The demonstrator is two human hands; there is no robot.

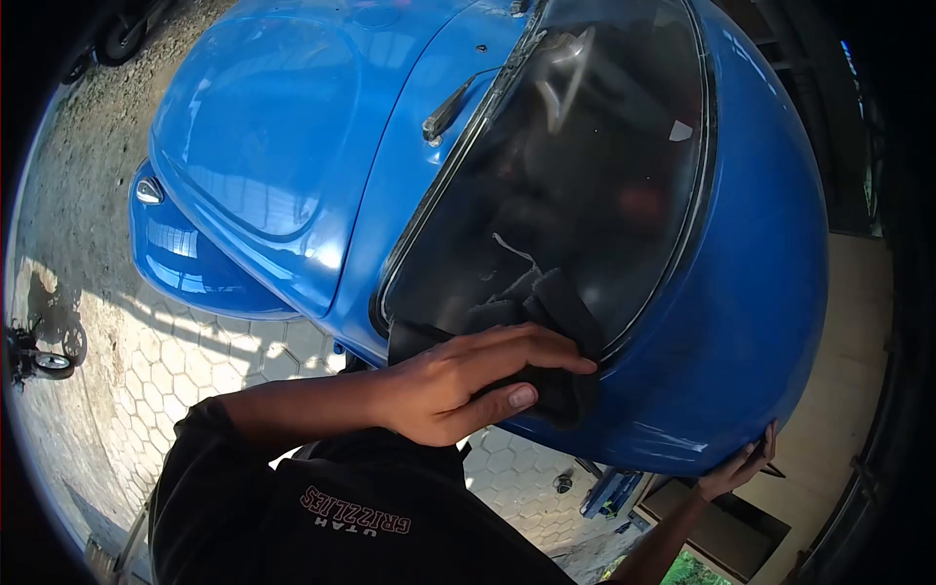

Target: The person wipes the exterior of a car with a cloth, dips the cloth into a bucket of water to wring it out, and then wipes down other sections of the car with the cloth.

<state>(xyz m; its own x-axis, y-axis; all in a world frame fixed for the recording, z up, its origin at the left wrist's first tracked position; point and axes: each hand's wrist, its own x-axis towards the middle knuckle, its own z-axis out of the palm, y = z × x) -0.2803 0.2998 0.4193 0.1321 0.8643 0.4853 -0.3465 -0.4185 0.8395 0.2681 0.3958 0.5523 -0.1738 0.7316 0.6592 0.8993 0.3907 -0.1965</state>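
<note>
My left hand point(458, 380) reaches in from the left with its back toward me. It holds a dark cloth point(565, 312) against the lower corner of the windshield point(604, 175), its thumb apart from the fingers and some cloth between them. A loose pale thread or streak shows on the glass just beyond the cloth. At lower right, my right hand point(743, 470) rests on the edge of the blue car roof point(751, 292), fingers stretched along it; its palm side is partly hidden.
The car's blue hood point(273, 127) and fender point(195, 263) spread to the left. A wiper point(453, 112) stands at the windshield's base. Hexagonal paving point(166, 390) lies below. A motorcycle point(44, 361) is at far left, and a wooden panel point(848, 341) is at right.
</note>
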